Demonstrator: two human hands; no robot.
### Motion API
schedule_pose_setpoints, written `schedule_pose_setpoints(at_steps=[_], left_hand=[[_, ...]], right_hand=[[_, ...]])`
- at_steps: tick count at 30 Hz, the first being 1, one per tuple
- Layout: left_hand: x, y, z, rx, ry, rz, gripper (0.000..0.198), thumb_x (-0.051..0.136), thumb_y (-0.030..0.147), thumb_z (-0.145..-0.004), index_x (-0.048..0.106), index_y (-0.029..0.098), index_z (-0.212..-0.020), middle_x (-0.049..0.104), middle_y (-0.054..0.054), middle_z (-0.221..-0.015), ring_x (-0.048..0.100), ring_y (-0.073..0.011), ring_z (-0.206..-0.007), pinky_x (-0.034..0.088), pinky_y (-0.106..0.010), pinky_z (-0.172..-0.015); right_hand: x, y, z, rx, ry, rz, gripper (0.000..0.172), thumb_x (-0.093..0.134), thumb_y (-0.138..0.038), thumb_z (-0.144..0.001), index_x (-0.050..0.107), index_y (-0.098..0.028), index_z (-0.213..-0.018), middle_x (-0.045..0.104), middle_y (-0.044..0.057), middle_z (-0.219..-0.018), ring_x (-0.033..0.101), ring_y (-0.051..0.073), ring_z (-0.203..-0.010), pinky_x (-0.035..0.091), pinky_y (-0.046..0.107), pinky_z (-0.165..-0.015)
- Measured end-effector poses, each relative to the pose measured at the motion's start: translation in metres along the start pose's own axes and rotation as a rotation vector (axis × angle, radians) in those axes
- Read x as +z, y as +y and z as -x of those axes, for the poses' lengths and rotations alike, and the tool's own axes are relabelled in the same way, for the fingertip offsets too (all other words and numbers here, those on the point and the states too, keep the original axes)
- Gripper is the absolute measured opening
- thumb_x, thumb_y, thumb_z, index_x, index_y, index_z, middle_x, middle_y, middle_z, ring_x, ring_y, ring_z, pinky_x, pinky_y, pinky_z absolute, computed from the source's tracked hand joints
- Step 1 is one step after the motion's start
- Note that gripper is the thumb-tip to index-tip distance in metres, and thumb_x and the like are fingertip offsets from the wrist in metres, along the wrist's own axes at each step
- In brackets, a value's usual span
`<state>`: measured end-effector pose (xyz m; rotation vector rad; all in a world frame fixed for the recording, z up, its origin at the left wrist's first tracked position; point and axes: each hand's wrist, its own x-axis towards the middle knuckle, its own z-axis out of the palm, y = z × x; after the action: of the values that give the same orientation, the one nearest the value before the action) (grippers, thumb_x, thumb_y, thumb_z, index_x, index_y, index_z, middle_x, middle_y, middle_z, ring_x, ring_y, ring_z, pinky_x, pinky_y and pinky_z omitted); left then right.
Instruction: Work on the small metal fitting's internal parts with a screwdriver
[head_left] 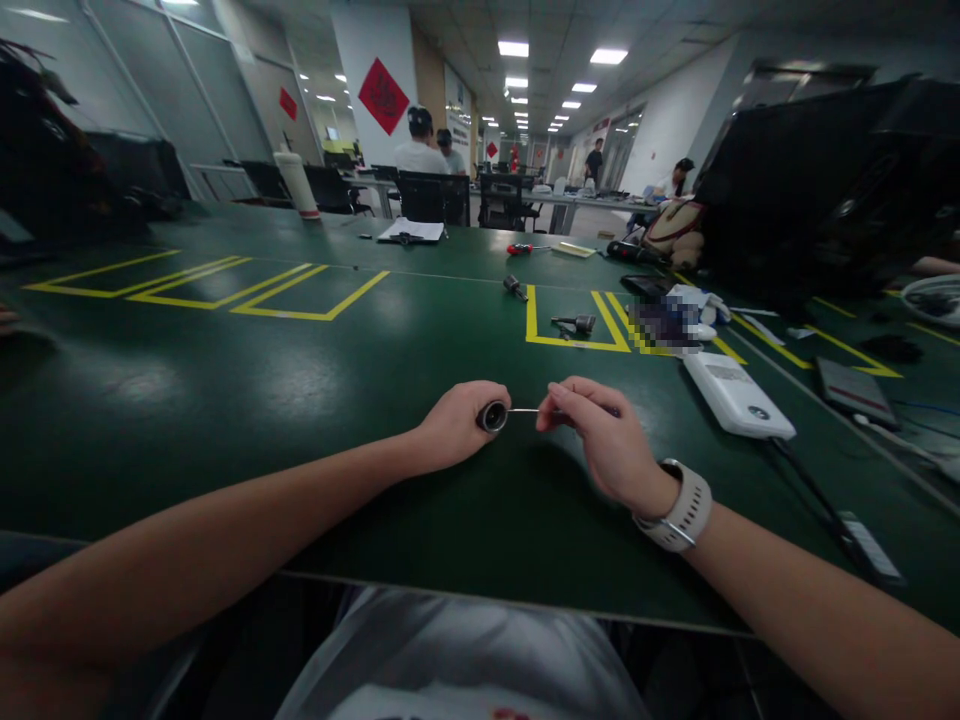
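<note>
My left hand (463, 425) is closed around a short, dark metal cylinder (493, 416), whose round hollow end faces me. My right hand (592, 425), with a pale watch on its wrist, pinches a tool with a thin metal shaft (523, 410). The shaft reaches left to the side of the cylinder; whether its tip is inside a hole there I cannot tell. A dark end of this tool shows beyond the right fingers, most of it hidden by them. Both hands are just above the green tabletop (315, 400).
Beyond my hands lie two dark metal parts, one (576, 323) inside a yellow-taped box, another (514, 287) just outside. Farther back is a red-and-black screwdriver (519, 249). A white power bank (739, 395) with a cable lies right. A white bottle (297, 185) stands at the far left.
</note>
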<state>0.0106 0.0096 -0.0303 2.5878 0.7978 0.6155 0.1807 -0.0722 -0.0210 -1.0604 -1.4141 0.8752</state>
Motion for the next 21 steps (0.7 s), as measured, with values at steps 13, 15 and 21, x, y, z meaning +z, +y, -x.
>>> schedule_pose_setpoints(at_steps=[13, 15, 21], left_hand=[[-0.006, -0.006, -0.005, 0.132, -0.096, -0.261, 0.015, 0.047, 0.003, -0.071, 0.055, 0.015, -0.073, 0.056, -0.002, -0.073, 0.052, -0.0154, -0.071, 0.038, -0.027, -0.066], [-0.007, -0.01, -0.009, 0.181, -0.105, -0.238, 0.014, 0.047, 0.004, -0.072, 0.055, 0.015, -0.073, 0.056, -0.002, -0.073, 0.052, -0.0151, -0.071, 0.038, -0.028, -0.068], [-0.005, -0.018, -0.018, 0.256, -0.098, -0.229, 0.011, 0.048, 0.007, -0.075, 0.055, 0.015, -0.073, 0.054, -0.001, -0.069, 0.051, -0.0146, -0.068, 0.038, -0.027, -0.064]], right_hand=[[0.003, 0.004, -0.003, 0.022, 0.009, -0.019, 0.027, 0.051, -0.033, -0.085, 0.062, -0.017, -0.066, 0.06, 0.001, -0.065, 0.057, 0.015, -0.067, 0.045, 0.031, -0.069], [0.003, 0.009, -0.006, 0.071, 0.027, -0.138, 0.026, 0.053, -0.035, -0.084, 0.061, -0.017, -0.066, 0.06, 0.001, -0.066, 0.057, 0.015, -0.067, 0.046, 0.031, -0.069], [0.007, 0.002, 0.001, -0.097, 0.03, 0.2, 0.027, 0.048, -0.033, -0.087, 0.061, -0.018, -0.069, 0.06, 0.001, -0.067, 0.056, 0.015, -0.067, 0.043, 0.03, -0.065]])
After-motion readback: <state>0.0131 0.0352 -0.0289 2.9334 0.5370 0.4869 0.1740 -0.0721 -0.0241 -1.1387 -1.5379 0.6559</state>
